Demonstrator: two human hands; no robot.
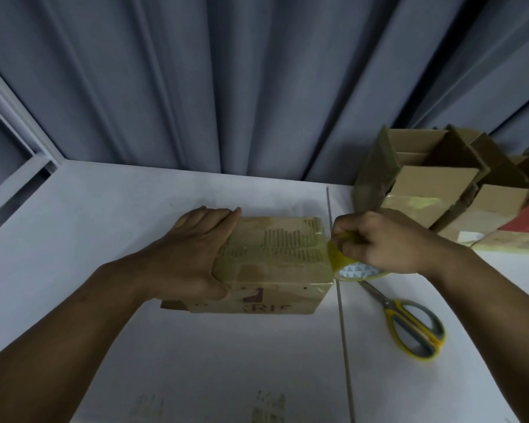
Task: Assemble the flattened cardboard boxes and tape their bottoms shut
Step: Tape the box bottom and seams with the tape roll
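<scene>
A small brown cardboard box (275,261) stands on the white table (104,224) with its taped face turned up. A shiny strip of clear tape runs across that face from left to right. My left hand (196,248) grips the box's left end, fingers over the far top edge and thumb on the near side. My right hand (382,242) holds a roll of yellowish clear tape (353,268) at the box's right edge. The tape stretches from the roll onto the box.
Yellow and grey scissors (409,322) lie on the table right of the box. A pile of assembled cardboard boxes (434,190) fills the back right corner. Grey curtains (257,87) hang behind the table. A window frame (19,141) is at the left.
</scene>
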